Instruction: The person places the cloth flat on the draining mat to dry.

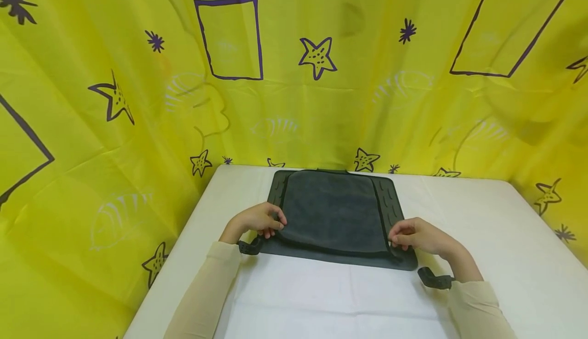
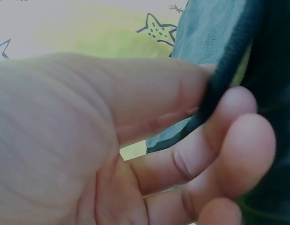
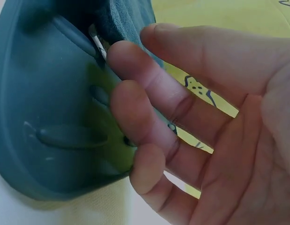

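Observation:
A dark grey-green cloth (image 1: 333, 211) with a thick dark edge covers most of a dark green ridged board (image 1: 391, 201) in the head view. At the cloth's near left corner, my left hand (image 1: 257, 220) pinches the edge between thumb and fingers. The left wrist view shows the cloth's raised rim (image 2: 224, 61) at those fingertips. My right hand (image 1: 422, 237) pinches the near right corner, where the cloth (image 3: 123, 21) meets thumb and forefinger in the right wrist view. Below those fingers lies the board's rounded corner (image 3: 37, 108), with raised ridges.
The board lies on a white-covered table (image 1: 294, 288), close to its far edge. Behind and to the left hangs a yellow curtain (image 1: 285, 104) printed with stars and frames. A black device sits at the left wrist (image 1: 250, 247), another at the right wrist (image 1: 434, 279).

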`<action>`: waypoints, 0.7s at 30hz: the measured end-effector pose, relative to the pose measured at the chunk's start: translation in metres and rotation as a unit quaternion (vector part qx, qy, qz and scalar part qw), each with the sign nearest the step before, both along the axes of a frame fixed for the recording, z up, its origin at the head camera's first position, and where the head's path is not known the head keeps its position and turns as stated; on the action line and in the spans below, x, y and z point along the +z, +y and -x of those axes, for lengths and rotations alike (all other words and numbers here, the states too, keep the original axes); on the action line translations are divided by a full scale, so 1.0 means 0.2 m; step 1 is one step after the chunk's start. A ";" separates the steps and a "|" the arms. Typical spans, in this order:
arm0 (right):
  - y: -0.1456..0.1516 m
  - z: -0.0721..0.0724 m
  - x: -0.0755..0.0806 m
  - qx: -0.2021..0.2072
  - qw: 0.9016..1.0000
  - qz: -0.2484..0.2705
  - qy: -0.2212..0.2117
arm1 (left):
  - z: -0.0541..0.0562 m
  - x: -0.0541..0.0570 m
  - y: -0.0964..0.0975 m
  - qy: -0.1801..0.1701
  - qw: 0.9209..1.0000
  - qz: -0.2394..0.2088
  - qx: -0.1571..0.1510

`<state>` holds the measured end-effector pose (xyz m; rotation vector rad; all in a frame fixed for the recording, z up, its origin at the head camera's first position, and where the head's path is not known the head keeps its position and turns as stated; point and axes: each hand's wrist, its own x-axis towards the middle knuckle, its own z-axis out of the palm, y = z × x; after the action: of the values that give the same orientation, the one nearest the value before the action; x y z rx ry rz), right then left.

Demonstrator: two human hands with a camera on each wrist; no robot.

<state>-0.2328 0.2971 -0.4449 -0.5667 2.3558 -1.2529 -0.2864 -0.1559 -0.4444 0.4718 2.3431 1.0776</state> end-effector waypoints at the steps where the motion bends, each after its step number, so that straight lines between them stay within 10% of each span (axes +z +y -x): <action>1: 0.00 0.00 0.00 0.003 1.000 -0.001 0.004 | 0.00 0.00 0.00 0.000 1.000 0.006 -0.001; 11: -0.08 -0.01 0.00 -0.012 0.997 -0.050 0.062 | -0.01 0.00 0.03 0.077 0.996 0.050 0.009; 21: -0.14 -0.01 -0.04 -0.011 0.992 -0.099 0.076 | -0.02 -0.03 0.10 0.205 0.971 0.119 0.017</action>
<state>-0.2302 0.2698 -0.4531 -0.5899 2.5808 -1.0008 -0.2822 -0.1361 -0.4506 0.6099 2.8070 0.7502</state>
